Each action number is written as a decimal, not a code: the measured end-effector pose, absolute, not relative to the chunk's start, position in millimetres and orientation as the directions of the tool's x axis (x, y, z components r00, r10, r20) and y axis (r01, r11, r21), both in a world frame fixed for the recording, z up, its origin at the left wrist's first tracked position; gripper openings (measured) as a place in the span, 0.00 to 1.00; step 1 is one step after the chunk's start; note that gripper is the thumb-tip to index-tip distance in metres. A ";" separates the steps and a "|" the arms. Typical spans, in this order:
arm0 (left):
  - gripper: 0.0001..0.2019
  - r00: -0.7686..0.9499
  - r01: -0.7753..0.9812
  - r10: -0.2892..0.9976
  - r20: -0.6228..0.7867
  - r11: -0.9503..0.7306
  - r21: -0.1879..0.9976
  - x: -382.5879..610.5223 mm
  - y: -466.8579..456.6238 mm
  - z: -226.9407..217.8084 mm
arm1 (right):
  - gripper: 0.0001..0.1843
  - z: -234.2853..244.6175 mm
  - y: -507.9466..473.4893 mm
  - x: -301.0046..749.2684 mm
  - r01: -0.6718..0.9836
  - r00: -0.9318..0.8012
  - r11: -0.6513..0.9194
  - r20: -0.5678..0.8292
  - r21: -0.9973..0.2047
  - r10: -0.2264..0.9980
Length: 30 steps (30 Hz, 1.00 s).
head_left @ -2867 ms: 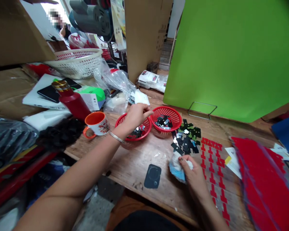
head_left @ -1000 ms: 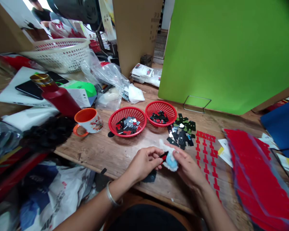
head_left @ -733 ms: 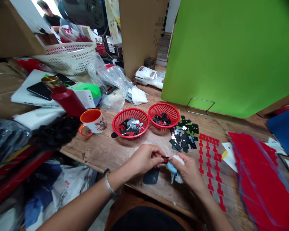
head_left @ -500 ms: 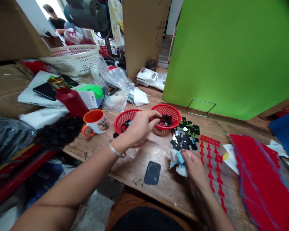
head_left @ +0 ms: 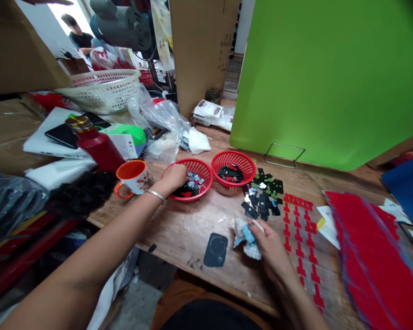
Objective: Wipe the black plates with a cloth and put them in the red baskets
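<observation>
My left hand (head_left: 176,178) reaches into the left red plastic basket (head_left: 209,176), which contains small black, grey and red flat pieces (head_left: 194,183). Its fingers point down among them and are mostly hidden. My right hand (head_left: 270,243) is closed on a crumpled white and blue cloth (head_left: 250,240), held just over the table. The right red basket (head_left: 249,161) holds black pieces (head_left: 231,173), some with red. Beyond the cloth lies a loose pile of black and dark green flat pieces (head_left: 263,201). A dark rounded flat pad (head_left: 215,250) lies at the front of the table.
Red T-shaped pieces (head_left: 298,229) lie in rows at the right, beside a large red sheet (head_left: 375,247). An orange and white mug (head_left: 137,178) and a red bottle (head_left: 101,149) stand at left. A green board (head_left: 323,82) rises behind, with a wire stand (head_left: 285,156) before it.
My left hand has moved left, from beside the right basket down into the left basket. My right hand still grips the cloth, slightly lower left in view.
</observation>
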<state>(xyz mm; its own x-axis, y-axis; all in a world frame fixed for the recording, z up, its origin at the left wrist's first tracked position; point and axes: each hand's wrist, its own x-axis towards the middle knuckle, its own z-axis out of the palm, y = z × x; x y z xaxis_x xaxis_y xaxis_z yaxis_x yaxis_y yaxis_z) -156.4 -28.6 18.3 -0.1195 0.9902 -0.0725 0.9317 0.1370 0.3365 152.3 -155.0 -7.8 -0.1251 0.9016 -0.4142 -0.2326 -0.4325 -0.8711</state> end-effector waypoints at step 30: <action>0.17 0.135 -0.477 0.918 -0.373 0.390 0.788 -11.5 -156.3 2.8 | 0.17 -7.0 -164.8 130.5 -0.322 -0.102 -0.436 -0.427 -0.841 0.899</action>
<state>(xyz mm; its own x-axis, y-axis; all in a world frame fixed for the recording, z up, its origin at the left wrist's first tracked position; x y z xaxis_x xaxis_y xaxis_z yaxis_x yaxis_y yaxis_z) -11.5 -156.3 2.8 0.1345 0.9181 -0.3728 -0.4775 0.3897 0.7875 130.5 -164.8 -7.0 -0.1020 0.8986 -0.4268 -0.3218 -0.4358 -0.8406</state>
